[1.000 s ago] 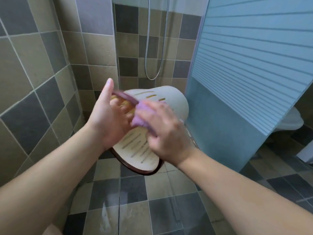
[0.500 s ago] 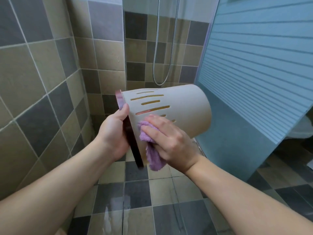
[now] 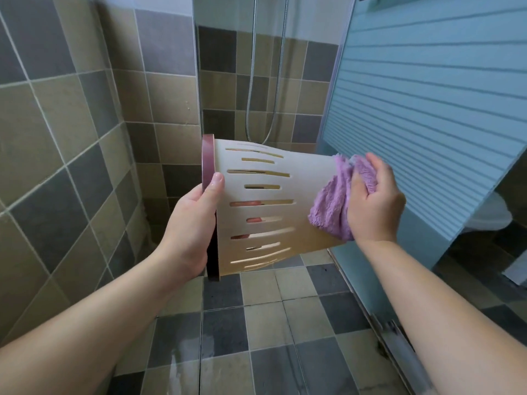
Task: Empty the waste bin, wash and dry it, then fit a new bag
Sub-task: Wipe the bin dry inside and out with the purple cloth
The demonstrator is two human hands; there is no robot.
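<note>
Sliding from rim to base, the right hand (image 3: 373, 201) presses a purple cloth (image 3: 333, 206) on the waste bin (image 3: 302, 178) — left hand (image 3: 194, 223) gripping its rim. Drying step; remaining wet patches come next — then the bag.

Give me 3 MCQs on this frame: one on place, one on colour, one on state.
1. Where is the fluffy cloth?
A. on the floor
B. at the bin's closed base end
C. inside the bin

2. What colour is the bin's rim band?
A. maroon
B. green
C. white

3. How is the bin held?
A. upright
B. upside down
C. on its side

Key:
B: the right hand presses the fluffy lilac cloth there.
A: the maroon rim band shows.
C: the left hand holds the slotted beige plastic bin with its rim leftward.
</note>
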